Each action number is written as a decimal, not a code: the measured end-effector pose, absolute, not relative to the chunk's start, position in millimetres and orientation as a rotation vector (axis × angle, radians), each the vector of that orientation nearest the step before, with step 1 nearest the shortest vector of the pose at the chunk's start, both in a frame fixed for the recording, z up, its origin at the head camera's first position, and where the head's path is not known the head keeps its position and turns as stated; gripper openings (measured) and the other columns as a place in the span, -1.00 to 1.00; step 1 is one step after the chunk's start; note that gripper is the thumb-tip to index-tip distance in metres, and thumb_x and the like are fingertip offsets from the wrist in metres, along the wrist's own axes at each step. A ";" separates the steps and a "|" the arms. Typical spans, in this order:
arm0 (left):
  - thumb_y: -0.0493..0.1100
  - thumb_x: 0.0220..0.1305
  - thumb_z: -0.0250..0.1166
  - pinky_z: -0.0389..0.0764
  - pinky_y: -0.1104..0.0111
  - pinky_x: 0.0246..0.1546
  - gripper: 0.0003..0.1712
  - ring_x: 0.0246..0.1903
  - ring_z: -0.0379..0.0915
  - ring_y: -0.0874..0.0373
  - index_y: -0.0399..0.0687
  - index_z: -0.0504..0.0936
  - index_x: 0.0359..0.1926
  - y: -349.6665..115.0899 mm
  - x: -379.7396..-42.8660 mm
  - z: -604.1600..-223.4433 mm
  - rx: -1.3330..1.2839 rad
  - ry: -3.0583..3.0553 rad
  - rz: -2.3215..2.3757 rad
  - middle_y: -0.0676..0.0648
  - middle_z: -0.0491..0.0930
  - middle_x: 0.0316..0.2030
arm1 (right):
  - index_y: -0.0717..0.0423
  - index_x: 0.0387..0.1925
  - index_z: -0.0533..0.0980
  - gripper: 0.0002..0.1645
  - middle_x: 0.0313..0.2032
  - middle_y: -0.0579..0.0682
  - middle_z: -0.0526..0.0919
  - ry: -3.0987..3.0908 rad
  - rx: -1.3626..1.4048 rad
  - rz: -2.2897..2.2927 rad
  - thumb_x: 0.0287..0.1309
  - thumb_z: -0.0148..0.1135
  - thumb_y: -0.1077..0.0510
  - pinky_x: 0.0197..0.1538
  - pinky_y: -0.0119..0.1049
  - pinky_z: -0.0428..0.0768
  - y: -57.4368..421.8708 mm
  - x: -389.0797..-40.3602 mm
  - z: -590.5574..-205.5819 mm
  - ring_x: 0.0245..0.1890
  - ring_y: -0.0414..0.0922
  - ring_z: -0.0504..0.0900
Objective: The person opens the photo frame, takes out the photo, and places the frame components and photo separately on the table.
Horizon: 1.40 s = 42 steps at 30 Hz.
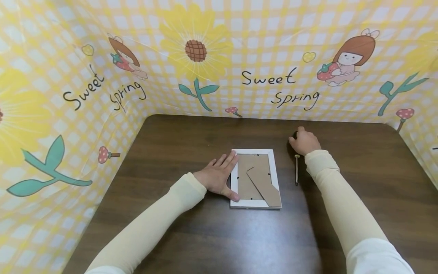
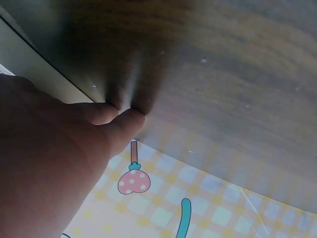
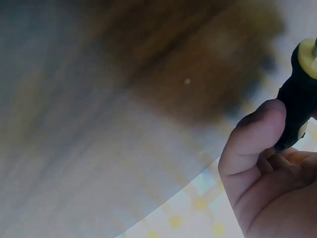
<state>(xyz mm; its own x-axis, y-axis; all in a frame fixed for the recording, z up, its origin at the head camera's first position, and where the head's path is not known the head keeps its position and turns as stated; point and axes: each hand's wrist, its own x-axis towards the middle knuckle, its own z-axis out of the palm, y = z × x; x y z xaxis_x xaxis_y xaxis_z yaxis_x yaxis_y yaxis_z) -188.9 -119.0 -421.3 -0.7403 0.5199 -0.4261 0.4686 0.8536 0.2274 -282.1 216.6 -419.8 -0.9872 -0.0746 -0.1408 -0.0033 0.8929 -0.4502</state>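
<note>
Cloth (image 1: 212,23) in yellow check walls round the table (image 1: 191,243), whose dark top looks glossy enough for things to slide. Near its middle lies the frame (image 1: 248,188), back side up, and I judge it could skid or swivel under a push, since only its left side is braced. The left hand (image 1: 219,177) does that bracing, fingers spread along the left rim, thumb on the near left corner, clamped on nothing. Well apart from it, past the frame's far right corner, I have the right hand (image 1: 304,142) curled round the handle (image 3: 297,99) of the screwdriver (image 1: 296,171); whether the tip touches wood I cannot tell. A hasty swing could scrape the rim or jab the left thumb. The stand (image 1: 270,196) crosses the near right rim and might snag. Smallest, the dark tabs (image 1: 269,174) look slight, so a tip could slip off and gouge the backing (image 1: 251,161).
</note>
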 end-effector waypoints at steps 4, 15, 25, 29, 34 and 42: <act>0.72 -0.18 0.28 -0.24 -0.01 0.47 0.66 0.55 -0.53 -0.03 0.14 -0.55 0.59 -119.2 -188.5 -420.4 0.721 2.545 0.135 0.09 -0.70 0.54 | 0.49 0.28 0.17 -0.35 -0.10 0.53 0.53 2.915 -0.058 -0.742 0.49 -0.02 0.01 -0.07 0.26 0.50 220.1 -278.6 -415.2 -0.10 0.46 0.55; 0.70 -0.14 0.28 -0.20 -0.02 0.46 0.64 0.55 -0.50 -0.07 0.06 -0.52 0.59 -119.2 -187.4 -419.7 0.750 2.550 0.115 0.04 -0.68 0.55 | 0.38 0.41 0.14 -0.28 -0.02 0.56 0.51 2.970 0.001 -0.808 0.48 -0.01 -0.04 -0.07 0.27 0.48 227.5 -273.1 -405.9 -0.10 0.47 0.54; 0.72 -0.15 0.27 -0.21 -0.05 0.46 0.65 0.55 -0.48 -0.10 0.06 -0.53 0.59 -117.0 -186.1 -419.4 0.727 2.557 0.136 0.01 -0.66 0.56 | 0.28 0.46 0.16 -0.28 -0.26 0.35 0.55 3.009 -0.020 -0.875 0.50 -0.02 -0.08 -0.38 0.02 0.47 223.5 -262.1 -389.3 -0.41 0.22 0.54; 0.72 -0.16 0.27 -0.22 -0.05 0.46 0.65 0.55 -0.48 -0.09 0.06 -0.52 0.60 -117.1 -186.1 -419.1 0.726 2.556 0.140 0.01 -0.66 0.56 | 0.26 0.47 0.17 -0.26 -0.24 0.36 0.56 3.032 -0.033 -0.910 0.49 -0.02 -0.10 -0.36 0.04 0.48 220.7 -257.5 -381.7 -0.39 0.23 0.54; 0.72 -0.16 0.26 -0.22 -0.04 0.46 0.65 0.55 -0.49 -0.10 0.04 -0.51 0.60 -117.8 -186.2 -420.0 0.735 2.558 0.141 0.01 -0.65 0.56 | 0.24 0.44 0.24 -0.29 -0.22 0.39 0.58 3.095 -0.065 -0.988 0.47 0.01 -0.10 -0.31 0.08 0.49 219.4 -251.7 -375.4 -0.36 0.28 0.55; 0.74 -0.17 0.25 -0.22 -0.04 0.46 0.66 0.55 -0.50 -0.08 0.07 -0.53 0.59 -117.4 -187.5 -423.0 0.738 2.560 0.142 0.03 -0.68 0.55 | 0.20 0.42 0.25 -0.34 -0.22 0.36 0.59 3.115 -0.066 -1.088 0.47 0.01 -0.08 -0.30 0.06 0.51 221.1 -243.9 -366.8 -0.35 0.25 0.56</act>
<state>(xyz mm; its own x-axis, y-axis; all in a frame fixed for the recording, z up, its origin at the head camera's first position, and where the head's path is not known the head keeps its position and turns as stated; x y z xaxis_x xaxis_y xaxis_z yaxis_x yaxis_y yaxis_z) -187.5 -117.4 -423.0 -0.7456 0.5258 -0.4095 0.4774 0.8501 0.2223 -243.9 221.1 -366.8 -0.9867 0.0146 0.1620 -0.0895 0.7831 -0.6154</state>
